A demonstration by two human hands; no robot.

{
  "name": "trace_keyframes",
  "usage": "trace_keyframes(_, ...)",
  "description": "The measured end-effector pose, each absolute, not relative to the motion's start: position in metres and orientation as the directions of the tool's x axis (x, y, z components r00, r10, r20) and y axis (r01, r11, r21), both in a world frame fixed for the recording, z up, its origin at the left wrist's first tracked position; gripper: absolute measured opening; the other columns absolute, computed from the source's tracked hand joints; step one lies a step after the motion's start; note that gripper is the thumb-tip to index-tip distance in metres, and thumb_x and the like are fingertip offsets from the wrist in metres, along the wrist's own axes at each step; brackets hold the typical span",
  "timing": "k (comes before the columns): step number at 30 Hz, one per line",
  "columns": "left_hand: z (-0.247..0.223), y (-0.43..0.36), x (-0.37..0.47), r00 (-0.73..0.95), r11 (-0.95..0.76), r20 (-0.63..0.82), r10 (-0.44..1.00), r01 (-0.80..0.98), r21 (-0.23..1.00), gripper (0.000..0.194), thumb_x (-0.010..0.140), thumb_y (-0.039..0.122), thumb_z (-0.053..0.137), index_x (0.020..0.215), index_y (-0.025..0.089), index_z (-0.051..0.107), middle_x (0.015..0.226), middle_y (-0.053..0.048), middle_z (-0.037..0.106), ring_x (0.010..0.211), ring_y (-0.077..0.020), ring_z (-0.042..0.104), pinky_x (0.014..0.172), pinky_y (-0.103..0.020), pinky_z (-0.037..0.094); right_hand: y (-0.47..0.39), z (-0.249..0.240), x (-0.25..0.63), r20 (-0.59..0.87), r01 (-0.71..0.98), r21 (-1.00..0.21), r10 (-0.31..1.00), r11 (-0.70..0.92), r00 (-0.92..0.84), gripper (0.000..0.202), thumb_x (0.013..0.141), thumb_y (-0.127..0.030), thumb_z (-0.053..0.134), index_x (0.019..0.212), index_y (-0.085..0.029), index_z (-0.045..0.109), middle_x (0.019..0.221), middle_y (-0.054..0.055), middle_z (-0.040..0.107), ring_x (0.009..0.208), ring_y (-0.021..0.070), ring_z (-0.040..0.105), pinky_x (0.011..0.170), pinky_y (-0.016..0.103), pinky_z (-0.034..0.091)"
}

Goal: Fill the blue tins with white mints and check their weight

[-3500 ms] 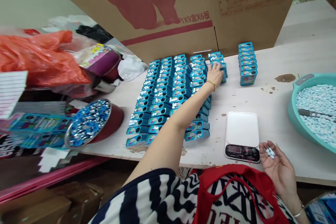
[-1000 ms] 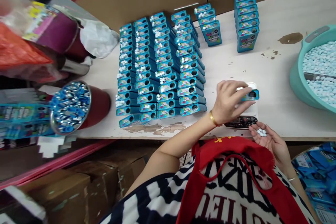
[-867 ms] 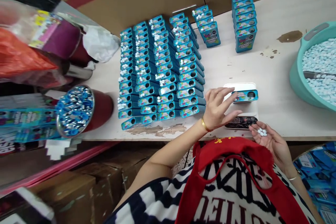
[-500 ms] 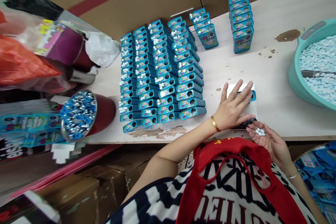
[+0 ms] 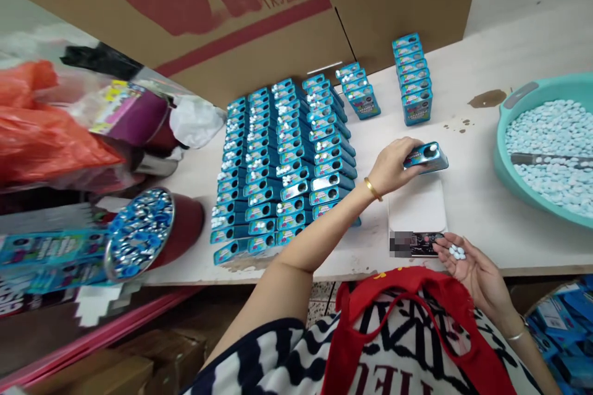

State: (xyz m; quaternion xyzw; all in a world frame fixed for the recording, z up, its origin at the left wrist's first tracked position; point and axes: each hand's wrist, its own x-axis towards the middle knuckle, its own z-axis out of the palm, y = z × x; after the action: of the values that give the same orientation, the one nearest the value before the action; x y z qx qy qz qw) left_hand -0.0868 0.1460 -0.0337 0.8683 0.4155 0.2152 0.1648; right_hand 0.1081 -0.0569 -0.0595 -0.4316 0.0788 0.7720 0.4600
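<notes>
head view: left hand (image 5: 391, 168) grips a teal rectangular box (image 5: 434, 158) beyond the flat white scale (image 5: 417, 207), near the tabletop's (image 5: 472, 203) front edge; right hand (image 5: 479, 276) open, palm up, bearing pale oval pellets (image 5: 457, 252). apparently handling one box; moving it calls for steadiness.

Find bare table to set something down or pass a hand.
Between the scale and the teal basin, and beyond the basin, right of the rightmost box column. Crowded: the packed box block on the left, and the scale's far edge, where the left hand holds a box.
</notes>
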Motion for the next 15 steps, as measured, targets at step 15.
trace_keyframes(15,-0.064,0.258,-0.076,0.462,-0.494,0.208,0.862,0.857,0.146,0.042,0.093,0.043,0.056,0.129,0.022,0.058,0.128,-0.014,0.056,0.113,-0.0295,0.047,0.09,-0.04,0.031,-0.05,-0.07,0.114,-0.733,-0.806,-0.27,0.655,-0.526,-0.182,0.022,0.084,-0.025,0.069,0.103,-0.014,0.071,0.106,0.01,0.075,0.104,0.0196,0.071,0.093,0.027,0.059)
